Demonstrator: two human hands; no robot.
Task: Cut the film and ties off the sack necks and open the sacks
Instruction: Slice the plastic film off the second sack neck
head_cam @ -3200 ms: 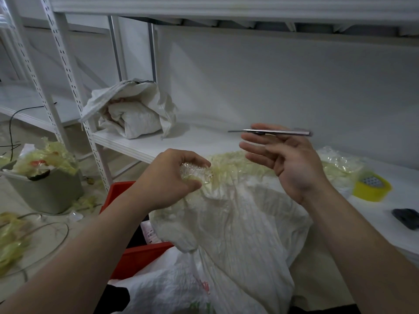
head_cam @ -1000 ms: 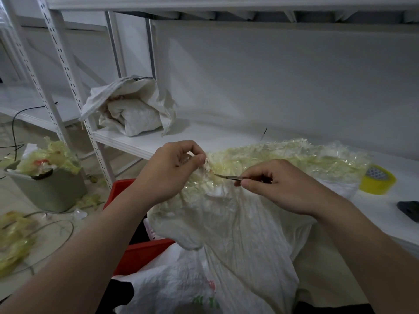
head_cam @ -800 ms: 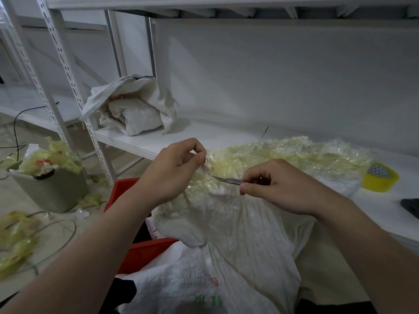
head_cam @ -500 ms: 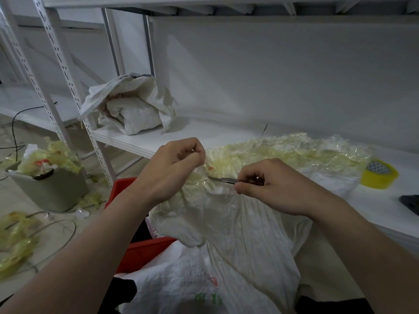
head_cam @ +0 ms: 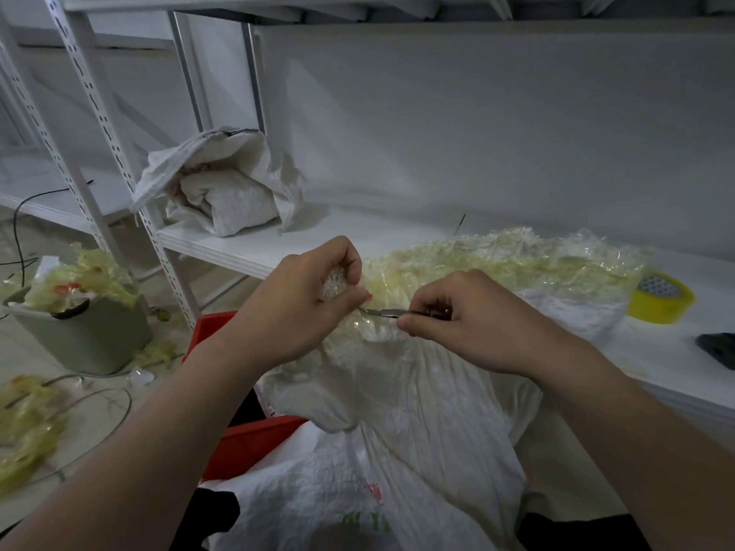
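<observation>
Sacks: 3 | left hand: film | right hand: 1 blade

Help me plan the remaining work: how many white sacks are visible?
3: an opened sack on the shelf, the film-wrapped sack in the middle, a printed sack below it; others may be hidden.

I'm watching through a single wide-angle camera riding on the person's head, pointing forward and down. It's hanging close over the sack, facing the shelf and the wall behind (the uprights are leaning at the left edge).
</observation>
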